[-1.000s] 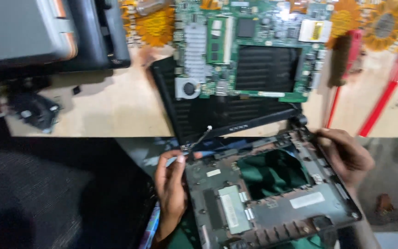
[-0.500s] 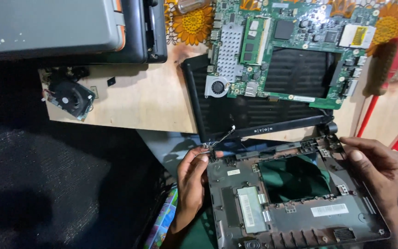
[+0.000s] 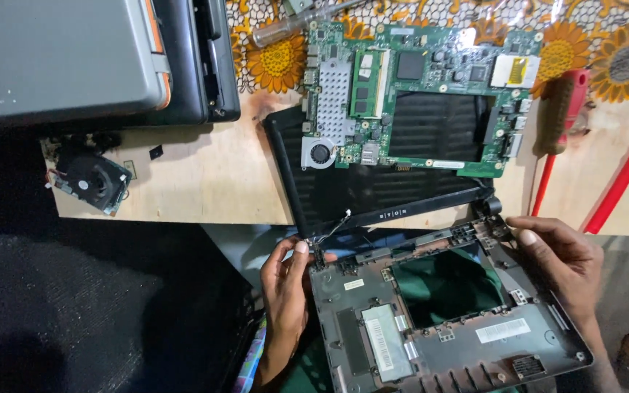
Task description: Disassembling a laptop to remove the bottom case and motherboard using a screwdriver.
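While the grey laptop base shell (image 3: 431, 327) lies tilted at the near edge of the desk (image 3: 205, 182), the left hand (image 3: 285, 291) pinches its upper-left hinge corner and the right hand (image 3: 558, 258) grips its upper-right edge, below the green motherboard (image 3: 409, 94).

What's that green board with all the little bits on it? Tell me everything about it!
The green circuit board lies flat, face up, on the black laptop lid on the wooden table. It looks like stiff green plastic dotted with tiny metal parts and black chips. A silver finned block and a small round fan sit at its left end, with a memory stick beside them. Its middle has a big rectangular cut-out showing black beneath. Neither hand touches it.
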